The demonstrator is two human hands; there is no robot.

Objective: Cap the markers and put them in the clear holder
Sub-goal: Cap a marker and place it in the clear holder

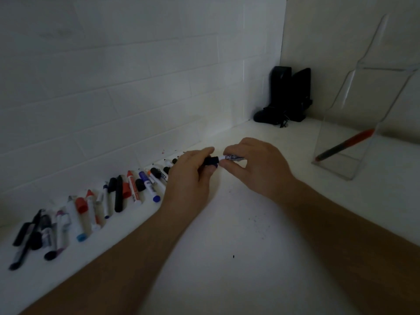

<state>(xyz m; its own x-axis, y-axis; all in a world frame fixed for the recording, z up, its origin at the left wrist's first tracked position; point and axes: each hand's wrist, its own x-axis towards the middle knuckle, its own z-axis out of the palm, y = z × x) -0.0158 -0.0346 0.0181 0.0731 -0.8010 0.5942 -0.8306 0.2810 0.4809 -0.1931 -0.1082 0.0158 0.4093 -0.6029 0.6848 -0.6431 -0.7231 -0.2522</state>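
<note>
Marker with a white printed barrel, held level above the white counter, mid-frame. Black cap at its left end, touching or seated on the barrel; cannot tell which. Left hand grip: fingers curled round the black cap, thumb on top. Right hand grip: thumb and forefinger pinching the white barrel, other fingers curled behind. Both forearms reach in from the lower edge of the frame.

Clear acrylic holder stands on the counter to the right, well apart from the hands. Inside it, one red-capped dark marker leans with its red end up and to the right, lower end in the near left corner.

Loose row of markers and caps lies along the foot of the white tiled wall, left of the hands: black, red, blue, white and a purple-tipped one, some overlapping. Lighting dim, so which are capped is hard to make out.

Black objects with a cord stand in the far corner.
</note>
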